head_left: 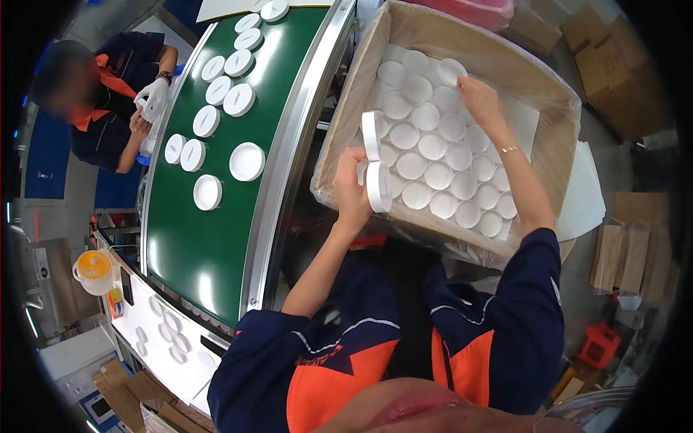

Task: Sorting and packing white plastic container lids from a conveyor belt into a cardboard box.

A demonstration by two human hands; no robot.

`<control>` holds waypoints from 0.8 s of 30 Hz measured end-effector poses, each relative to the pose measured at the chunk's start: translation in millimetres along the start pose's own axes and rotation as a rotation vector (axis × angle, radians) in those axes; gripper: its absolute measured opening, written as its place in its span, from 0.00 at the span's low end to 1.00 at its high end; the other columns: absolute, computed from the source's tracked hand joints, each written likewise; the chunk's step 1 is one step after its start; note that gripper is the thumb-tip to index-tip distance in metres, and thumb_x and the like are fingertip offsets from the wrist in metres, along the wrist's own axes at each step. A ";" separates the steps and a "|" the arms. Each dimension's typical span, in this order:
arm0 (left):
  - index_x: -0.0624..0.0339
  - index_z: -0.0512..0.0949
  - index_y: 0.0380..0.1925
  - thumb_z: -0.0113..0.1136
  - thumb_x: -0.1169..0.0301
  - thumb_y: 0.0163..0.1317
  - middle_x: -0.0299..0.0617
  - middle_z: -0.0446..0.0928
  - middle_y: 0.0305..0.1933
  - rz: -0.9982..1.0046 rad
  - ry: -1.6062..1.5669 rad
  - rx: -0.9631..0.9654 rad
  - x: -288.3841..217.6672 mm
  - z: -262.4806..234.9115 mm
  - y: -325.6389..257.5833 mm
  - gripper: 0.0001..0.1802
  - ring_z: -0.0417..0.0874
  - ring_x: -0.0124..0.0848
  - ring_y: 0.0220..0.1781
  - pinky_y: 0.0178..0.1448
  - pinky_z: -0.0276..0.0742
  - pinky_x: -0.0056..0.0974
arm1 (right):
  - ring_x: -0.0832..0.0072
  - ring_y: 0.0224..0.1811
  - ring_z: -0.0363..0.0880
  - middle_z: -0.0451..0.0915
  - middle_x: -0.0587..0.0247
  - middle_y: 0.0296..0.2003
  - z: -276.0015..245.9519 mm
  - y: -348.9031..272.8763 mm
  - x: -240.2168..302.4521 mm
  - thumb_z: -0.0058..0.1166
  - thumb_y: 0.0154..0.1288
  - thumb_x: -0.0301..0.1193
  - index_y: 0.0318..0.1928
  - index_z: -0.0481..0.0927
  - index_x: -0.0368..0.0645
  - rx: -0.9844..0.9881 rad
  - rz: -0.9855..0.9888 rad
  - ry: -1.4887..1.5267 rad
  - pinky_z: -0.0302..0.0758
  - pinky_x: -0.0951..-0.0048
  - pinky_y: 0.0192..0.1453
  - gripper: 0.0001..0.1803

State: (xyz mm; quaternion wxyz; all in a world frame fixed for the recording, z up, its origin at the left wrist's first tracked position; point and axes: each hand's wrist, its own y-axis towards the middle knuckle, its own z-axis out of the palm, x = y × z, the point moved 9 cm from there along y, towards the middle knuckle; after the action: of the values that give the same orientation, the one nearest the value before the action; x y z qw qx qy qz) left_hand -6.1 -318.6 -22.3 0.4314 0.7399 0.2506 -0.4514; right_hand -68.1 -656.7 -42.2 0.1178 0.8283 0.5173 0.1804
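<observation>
My left hand (pixel 351 189) is closed round two white round lids (pixel 378 187), held on edge one above the other over the near left side of a carton (pixel 565 108). Over the carton's far part, my right hand (pixel 478 99) pinches the edge of another white lid (pixel 450 71). Rows of the same lids (pixel 432 146) lie in the plastic-lined carton, hollow side up. Whether the right hand's lid touches those under it, I cannot tell.
Left of the carton runs a green conveyor belt (pixel 209 249) with several white lids, most printed side up, behind a metal rail (pixel 268 202). Across it a person (pixel 112 101) handles something white. A white table (pixel 137 317) bears more lids and a yellow-topped jug (pixel 94 270).
</observation>
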 end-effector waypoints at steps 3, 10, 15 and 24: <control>0.63 0.72 0.35 0.61 0.75 0.50 0.45 0.74 0.35 -0.040 0.080 0.020 -1.8 6.4 2.2 0.12 0.77 0.41 0.40 0.45 0.70 0.36 | 0.59 0.31 0.81 0.80 0.58 0.27 46.4 8.4 -23.1 0.49 0.62 0.29 0.37 0.76 0.46 0.020 -0.065 -0.177 0.75 0.59 0.31 0.04; 0.62 0.72 0.35 0.62 0.75 0.50 0.45 0.74 0.35 -0.024 0.127 0.001 2.8 6.9 1.7 0.13 0.77 0.41 0.39 0.46 0.71 0.36 | 0.61 0.35 0.82 0.80 0.58 0.34 91.5 23.8 -24.8 0.48 0.57 0.23 0.39 0.77 0.45 0.057 -0.182 -0.267 0.78 0.61 0.34 0.10; 0.62 0.72 0.35 0.62 0.75 0.50 0.45 0.74 0.34 -0.029 0.132 -0.003 0.3 8.6 2.7 0.13 0.77 0.40 0.38 0.45 0.71 0.37 | 0.62 0.38 0.82 0.81 0.59 0.35 82.2 28.8 -44.4 0.50 0.56 0.23 0.43 0.76 0.44 0.092 -0.278 -0.317 0.80 0.64 0.38 0.13; 0.61 0.72 0.34 0.62 0.75 0.51 0.44 0.74 0.34 0.005 0.183 -0.017 -7.1 12.3 3.8 0.12 0.76 0.41 0.37 0.42 0.71 0.39 | 0.60 0.44 0.80 0.82 0.56 0.37 84.7 5.7 -92.6 0.51 0.65 0.35 0.52 0.73 0.47 -0.095 0.204 -0.183 0.74 0.57 0.48 0.16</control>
State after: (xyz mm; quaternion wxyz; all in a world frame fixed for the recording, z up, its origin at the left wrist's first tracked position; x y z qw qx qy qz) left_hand -12.1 -331.1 -17.1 0.4142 0.7749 0.2907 -0.3787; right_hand -64.9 -743.2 -133.3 0.1844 0.8830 0.4085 0.1396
